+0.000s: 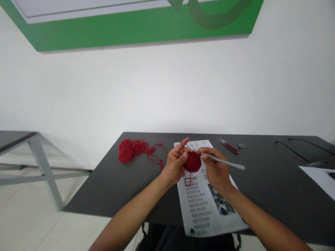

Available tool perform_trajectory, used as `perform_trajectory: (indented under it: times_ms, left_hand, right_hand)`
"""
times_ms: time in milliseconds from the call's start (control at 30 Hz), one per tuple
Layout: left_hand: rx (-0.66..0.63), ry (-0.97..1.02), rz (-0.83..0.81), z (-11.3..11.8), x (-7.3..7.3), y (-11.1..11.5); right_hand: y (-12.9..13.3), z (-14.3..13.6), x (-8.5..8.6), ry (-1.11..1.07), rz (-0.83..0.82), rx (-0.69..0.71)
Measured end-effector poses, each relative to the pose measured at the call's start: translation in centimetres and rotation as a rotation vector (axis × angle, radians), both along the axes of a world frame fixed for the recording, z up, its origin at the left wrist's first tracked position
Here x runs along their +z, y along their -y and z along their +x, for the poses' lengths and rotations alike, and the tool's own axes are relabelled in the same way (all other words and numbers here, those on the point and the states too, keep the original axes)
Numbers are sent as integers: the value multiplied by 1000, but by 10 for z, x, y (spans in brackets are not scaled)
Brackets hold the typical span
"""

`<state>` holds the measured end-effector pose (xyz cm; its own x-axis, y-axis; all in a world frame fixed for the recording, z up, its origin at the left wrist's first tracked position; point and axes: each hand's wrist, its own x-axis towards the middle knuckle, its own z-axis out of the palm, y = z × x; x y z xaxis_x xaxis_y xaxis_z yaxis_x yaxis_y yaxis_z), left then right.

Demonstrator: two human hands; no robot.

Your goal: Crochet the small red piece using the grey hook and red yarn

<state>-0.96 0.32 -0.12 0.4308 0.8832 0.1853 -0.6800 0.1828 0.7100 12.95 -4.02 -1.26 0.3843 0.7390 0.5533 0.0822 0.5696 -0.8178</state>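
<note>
A round piece of dark red crochet (193,161) is pinched in my left hand (176,161), thumb in front. The left index finger points up and away, with red yarn looped over it. My right hand (216,169) grips a crochet hook (225,161) with a pale grey-green handle. The hook's tip meets the upper right edge of the crochet piece, partly hidden by the fingers. A loose yarn tail (188,180) hangs below the piece, over a printed pattern sheet (195,205). To the left lies a red yarn ball (126,151), its tangled strands trailing towards my left hand.
Thread snips (229,146) with red handles and a ring lie beyond my right hand. At the right are eyeglasses (295,151) and another paper (318,177). The dark table (110,188) meets a white wall; a second table (15,141) stands left.
</note>
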Motion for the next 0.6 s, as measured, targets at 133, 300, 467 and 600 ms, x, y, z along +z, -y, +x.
perform_trajectory:
  times_ms: [133,300,467,600]
  left_hand:
    - [16,-23,31,0,-1,-1]
    - [46,-47,60,0,-2,-1]
    - [63,-97,134,-1,-4,-5]
    - [76,-130,199,-3,-7,-9]
  right_hand:
    - [0,0,0,3,17,-14]
    - [-1,2,0,-46,17,20]
    - [-3,6,2,-47,14,32]
    - [-3,9,3,-31,39,47]
